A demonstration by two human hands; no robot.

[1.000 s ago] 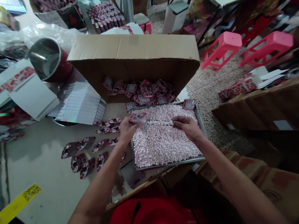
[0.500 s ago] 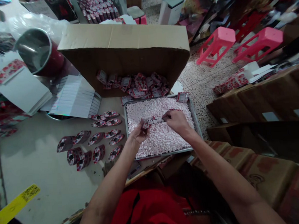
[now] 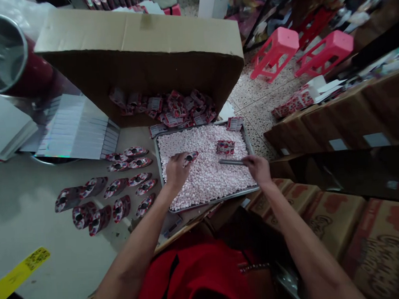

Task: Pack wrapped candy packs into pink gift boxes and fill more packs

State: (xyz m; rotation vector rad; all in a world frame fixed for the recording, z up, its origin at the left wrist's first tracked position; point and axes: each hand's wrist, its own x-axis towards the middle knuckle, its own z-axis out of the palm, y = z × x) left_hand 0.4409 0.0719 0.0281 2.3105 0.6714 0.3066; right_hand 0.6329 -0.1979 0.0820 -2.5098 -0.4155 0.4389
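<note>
A metal tray (image 3: 249, 150) full of small pink-and-white candies (image 3: 207, 176) sits at the table's right edge. My left hand (image 3: 175, 170) is closed over the candies, holding a small red-and-white patterned box (image 3: 190, 157). My right hand (image 3: 258, 166) is closed at the tray's right rim on a thin flat metal strip (image 3: 231, 162) that points left across the candies. A red packet (image 3: 225, 146) lies on the candies between the hands. Several patterned boxes (image 3: 114, 189) lie in rows on the table left of the tray.
A big open cardboard carton (image 3: 141, 50) behind the tray holds several red packets (image 3: 170, 108). White flat card stacks (image 3: 74, 133) and a metal pot (image 3: 4, 57) are at the left. Pink stools (image 3: 274, 52) and brown cartons (image 3: 345, 115) stand on the floor right.
My hands have moved apart: the left stays over the candies with the small box, the right has drawn back to the tray's right rim with the metal strip. The camera tilted down.
</note>
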